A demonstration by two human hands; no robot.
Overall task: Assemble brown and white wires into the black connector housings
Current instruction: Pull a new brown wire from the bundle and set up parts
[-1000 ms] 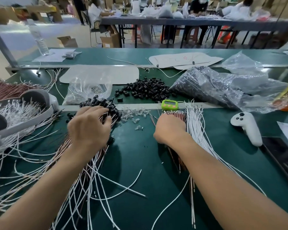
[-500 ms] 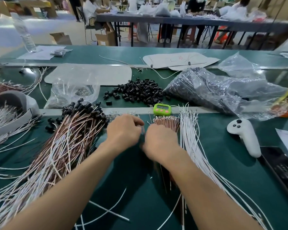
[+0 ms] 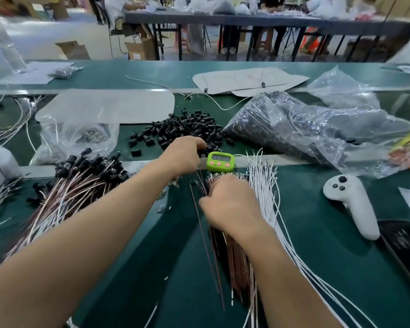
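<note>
The left hand (image 3: 182, 156) reaches across the bench (image 3: 305, 233) to the near edge of the loose pile of black connector housings (image 3: 182, 127), just left of the green timer (image 3: 220, 161). Its fingertips are bent down among them, and I cannot tell whether one is already pinched. The right hand (image 3: 231, 205) lies knuckles-up on the brown wires (image 3: 237, 261), fingers curled into the bundle and gripping it. How many strands it holds is hidden. The white wires (image 3: 266, 200) fan out just right of that hand. Finished leads with housings fitted (image 3: 81, 178) are heaped at the left.

The housings look small, hard and light. They are likely to skid on the mat, so a fingertip pinch across the body should hold one best. The wires look thin and springy, with small metal terminals at their far ends. Holding one close behind the terminal should keep the tip stiff enough to push in; gripped further back, it would probably bow.
</note>
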